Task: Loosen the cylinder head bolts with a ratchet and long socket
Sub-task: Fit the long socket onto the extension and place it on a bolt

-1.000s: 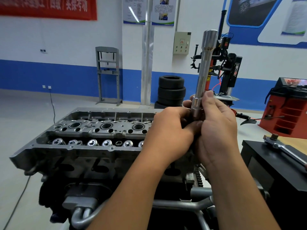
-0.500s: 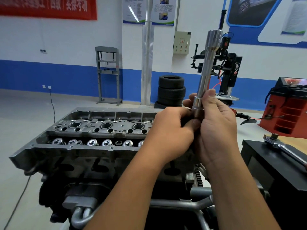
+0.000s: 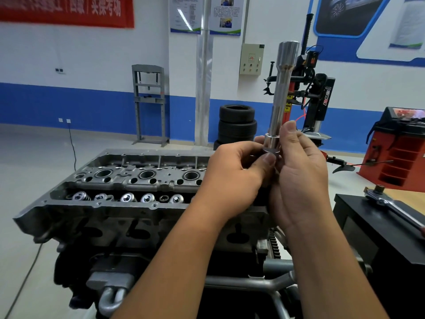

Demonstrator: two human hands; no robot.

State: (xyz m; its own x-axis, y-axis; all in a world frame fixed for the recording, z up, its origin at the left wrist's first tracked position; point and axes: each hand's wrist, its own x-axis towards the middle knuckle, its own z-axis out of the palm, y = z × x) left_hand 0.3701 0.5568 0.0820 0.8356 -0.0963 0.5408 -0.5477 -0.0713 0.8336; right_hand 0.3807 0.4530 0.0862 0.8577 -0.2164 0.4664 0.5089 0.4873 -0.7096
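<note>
Long polished steel socket [image 3: 281, 93] stands upright above both hands, well above grey aluminium cylinder head [image 3: 128, 180]. Left hand [image 3: 236, 171] pinches socket's collar; right hand [image 3: 299, 171] wraps base. Ratchet beneath palms probably hidden. Seat drive square fully, keep socket straight, tug-check before lowering onto bolts.

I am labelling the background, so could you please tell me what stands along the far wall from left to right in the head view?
Grey metal shop press frame → silver vertical pipe → stack of black tyres → red and black tyre changer machine → red wheel balancer cabinet.
</note>
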